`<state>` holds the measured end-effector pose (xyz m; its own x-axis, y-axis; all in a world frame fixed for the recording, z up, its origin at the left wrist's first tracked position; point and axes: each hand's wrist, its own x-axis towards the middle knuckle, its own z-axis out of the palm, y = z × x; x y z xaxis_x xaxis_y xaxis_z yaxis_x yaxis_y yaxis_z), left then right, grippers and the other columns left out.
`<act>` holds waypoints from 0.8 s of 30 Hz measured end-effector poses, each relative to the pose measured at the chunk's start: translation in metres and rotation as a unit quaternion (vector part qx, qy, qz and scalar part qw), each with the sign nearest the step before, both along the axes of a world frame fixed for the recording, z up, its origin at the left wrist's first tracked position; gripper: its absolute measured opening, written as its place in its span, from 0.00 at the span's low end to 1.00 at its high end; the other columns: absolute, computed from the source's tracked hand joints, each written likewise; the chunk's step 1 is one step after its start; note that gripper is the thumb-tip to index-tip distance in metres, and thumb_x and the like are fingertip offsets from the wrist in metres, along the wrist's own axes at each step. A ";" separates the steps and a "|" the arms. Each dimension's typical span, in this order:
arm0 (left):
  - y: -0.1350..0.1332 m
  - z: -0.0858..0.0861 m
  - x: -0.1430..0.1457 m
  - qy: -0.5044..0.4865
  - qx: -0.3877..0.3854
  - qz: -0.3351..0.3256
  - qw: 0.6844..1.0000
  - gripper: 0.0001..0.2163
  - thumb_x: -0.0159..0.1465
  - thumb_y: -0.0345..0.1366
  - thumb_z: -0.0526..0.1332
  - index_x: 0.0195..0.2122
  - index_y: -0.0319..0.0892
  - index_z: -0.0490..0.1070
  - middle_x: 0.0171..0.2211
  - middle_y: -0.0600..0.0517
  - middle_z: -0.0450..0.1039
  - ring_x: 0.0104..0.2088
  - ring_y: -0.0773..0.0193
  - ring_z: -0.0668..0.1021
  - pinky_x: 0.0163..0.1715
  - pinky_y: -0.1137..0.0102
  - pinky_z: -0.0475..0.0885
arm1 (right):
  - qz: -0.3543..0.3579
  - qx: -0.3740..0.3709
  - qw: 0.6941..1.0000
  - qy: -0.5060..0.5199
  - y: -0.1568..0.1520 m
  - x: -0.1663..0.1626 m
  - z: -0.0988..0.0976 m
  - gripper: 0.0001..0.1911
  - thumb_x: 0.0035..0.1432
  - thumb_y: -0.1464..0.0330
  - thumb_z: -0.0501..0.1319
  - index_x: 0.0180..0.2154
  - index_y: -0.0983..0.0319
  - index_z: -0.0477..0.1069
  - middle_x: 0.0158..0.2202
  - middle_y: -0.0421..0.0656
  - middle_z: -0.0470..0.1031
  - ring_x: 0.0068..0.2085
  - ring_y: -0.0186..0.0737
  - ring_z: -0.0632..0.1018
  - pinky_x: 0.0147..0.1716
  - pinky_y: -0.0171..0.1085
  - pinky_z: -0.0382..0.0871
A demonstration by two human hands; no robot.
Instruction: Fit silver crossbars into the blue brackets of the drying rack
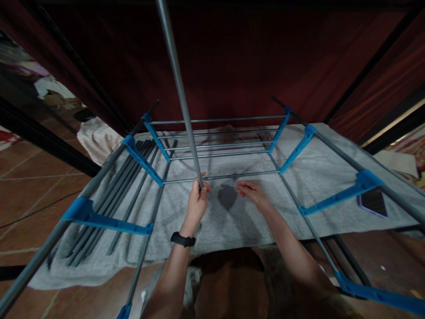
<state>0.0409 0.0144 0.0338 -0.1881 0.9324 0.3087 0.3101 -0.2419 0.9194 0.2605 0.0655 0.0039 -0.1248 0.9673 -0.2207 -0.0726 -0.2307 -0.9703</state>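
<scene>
My left hand point(198, 197), with a black band on its wrist, grips the lower end of a long grey tube point(181, 91). The tube rises and leans slightly left, past the top edge of the view. To its right, my right hand point(251, 194) hovers over the grey towel with fingers loosely stretched out and nothing in them. Around both hands stands a rack frame of grey tubes with blue plastic brackets point(142, 160). Several thin crossbars point(221, 155) span the frame beyond my hands.
Several loose grey tubes point(114, 201) lie on the towel point(212, 221) at the left. A phone point(373, 202) rests at the right, beneath a side rail. Dark red fabric point(232, 62) hangs behind the frame. Tiled floor point(29, 195) shows at the left.
</scene>
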 end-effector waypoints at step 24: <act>0.000 -0.013 -0.080 0.199 -0.152 0.223 0.942 0.14 0.49 0.24 0.52 0.31 0.44 0.73 0.30 0.52 0.78 0.38 0.58 0.77 0.43 0.66 0.68 | -0.115 0.023 0.992 0.046 0.016 0.035 0.008 0.16 0.40 0.60 0.69 0.33 0.60 0.78 0.33 0.44 0.81 0.31 0.37 0.77 0.35 0.39 0.72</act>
